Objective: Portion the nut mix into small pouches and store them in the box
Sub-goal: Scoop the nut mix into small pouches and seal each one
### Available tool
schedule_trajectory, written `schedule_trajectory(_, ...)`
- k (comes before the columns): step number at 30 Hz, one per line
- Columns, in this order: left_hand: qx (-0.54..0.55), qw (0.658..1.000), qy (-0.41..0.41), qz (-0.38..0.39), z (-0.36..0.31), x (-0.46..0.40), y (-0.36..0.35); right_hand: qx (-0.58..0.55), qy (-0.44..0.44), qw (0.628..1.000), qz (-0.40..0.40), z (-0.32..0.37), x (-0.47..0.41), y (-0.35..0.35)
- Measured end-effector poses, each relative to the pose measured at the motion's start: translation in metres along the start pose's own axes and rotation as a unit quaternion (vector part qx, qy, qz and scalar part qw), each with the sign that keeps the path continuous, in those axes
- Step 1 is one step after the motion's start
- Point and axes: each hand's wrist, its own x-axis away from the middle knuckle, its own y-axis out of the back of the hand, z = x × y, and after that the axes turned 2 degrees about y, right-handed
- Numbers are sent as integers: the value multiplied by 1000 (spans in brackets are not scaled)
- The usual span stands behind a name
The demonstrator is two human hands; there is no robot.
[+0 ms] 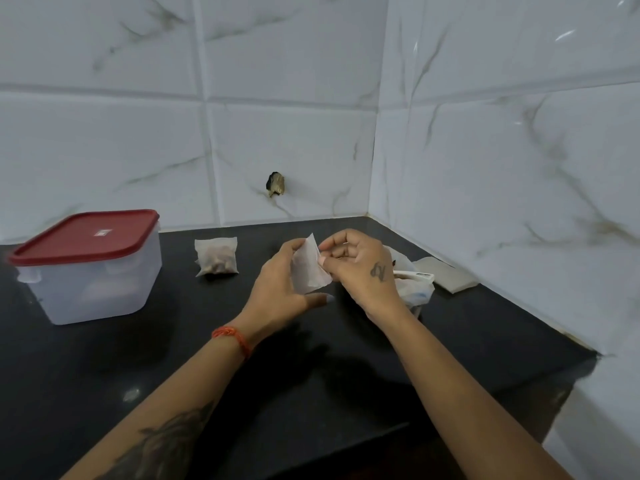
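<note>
Both hands hold one small white empty pouch [309, 268] above the black counter. My left hand [284, 289] grips its left side. My right hand [360, 265] pinches its right edge with thumb and fingers. A filled pouch [216, 256] with brown nuts showing through lies on the counter behind and to the left. The clear plastic box [93, 278] with a red lid [86, 237] stands closed at the far left. The nut-mix bag [415, 285] sits behind my right hand, mostly hidden.
A stack of flat unused pouches [446, 275] lies near the right wall corner. White marble tiles enclose the black counter [311, 375] at the back and right. A small hole [276, 184] marks the back wall. The counter's right edge steps down near the front.
</note>
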Motion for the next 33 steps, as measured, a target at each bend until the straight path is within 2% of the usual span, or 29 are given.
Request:
schedule_trajectory(5, 29, 999, -9, -15, -2, -1, 3, -33, -26, 999, 11, -1, 2, 2)
schedule_trajectory(8, 19, 1000, -17, -5, -4, 0, 4, 63, 5, 998, 13, -1, 5, 2)
schedule_trajectory(12, -18, 999, -27, -7, -4, 1, 4, 192, 93, 977, 21, 0, 9, 0)
schedule_trajectory(14, -39, 999, -29, -10, -3, 1, 6, 180, 112, 977, 18, -2, 8, -1)
schedule_trajectory(17, -57, 998, -39, -1, -4, 1, 9, 173, 93, 981, 6, -7, 8, -2)
schedule_trajectory(22, -53, 998, -37, 22, -8, 2, 11, 205, 99, 973, -20, -5, 9, -1)
schedule_trajectory(24, -50, 998, -39, 23, -7, 2, 11, 189, 88, 978, -9, -1, 11, 0)
schedule_trajectory(26, -52, 998, -40, 16, -5, 2, 10, 182, 80, 979, -37, 1, 11, 12)
schedule_trajectory(28, -52, 998, -40, 12, -4, 1, 10, 223, 80, 966, -105, 1, 8, 38)
schedule_trajectory(30, -43, 998, -36, 9, -2, 0, 8, 328, 49, 933, -137, 0, 3, 72)
schedule_trajectory(33, -36, 999, -30, 9, -2, 0, 3, 476, -75, 874, -58, -9, -6, 110)
